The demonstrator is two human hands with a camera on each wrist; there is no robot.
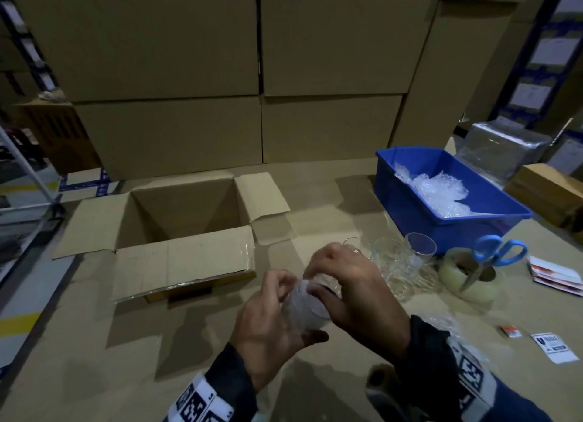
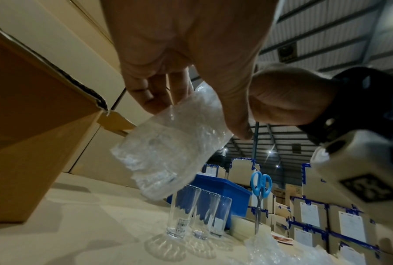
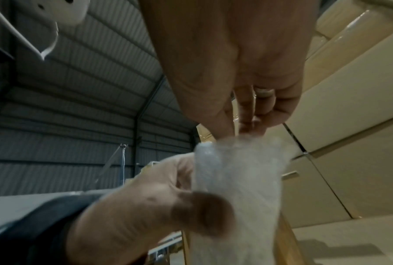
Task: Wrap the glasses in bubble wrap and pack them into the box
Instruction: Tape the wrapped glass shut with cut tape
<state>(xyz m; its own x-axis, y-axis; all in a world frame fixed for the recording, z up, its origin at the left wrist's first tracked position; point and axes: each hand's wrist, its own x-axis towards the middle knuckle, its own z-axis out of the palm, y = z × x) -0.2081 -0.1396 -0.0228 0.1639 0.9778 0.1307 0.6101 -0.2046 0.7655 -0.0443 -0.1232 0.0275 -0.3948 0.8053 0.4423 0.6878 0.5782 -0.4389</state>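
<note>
The glass (image 1: 304,308) I'm wrapping sits above the near middle of the table, rolled in a sleeve of bubble wrap (image 2: 168,148) that hides nearly all of it. My left hand (image 1: 268,323) has its fingers and thumb curled round the lower body of the bundle, thumb across the near side. My right hand (image 1: 350,282) comes over the top, fingertips (image 3: 247,125) pinching the loose wrap at the open end.

To do this well, I judge I should keep the left grip firm but gentle, since the film is slick and the glass inside is hard and brittle, and tuck the spare wrap down into the mouth so the rim is cushioned and the roll cannot unwind. The wrap is soft, crinkled and cloudy, springy under the fingers.

Just right of my hands, three bare glasses (image 2: 198,215) stand upright close together: tall, clear, straight-sided, thick at the base. A little further right a tape roll (image 1: 470,279) lies flat with blue-handled scissors (image 1: 495,254) standing in its core. To the left and further off, the cardboard box (image 1: 186,219) stands open, flaps folded out, stiff and matte; what I can see of the inside holds nothing. Far right, a blue plastic bin (image 1: 410,200) holds more crumpled wrap.
</note>
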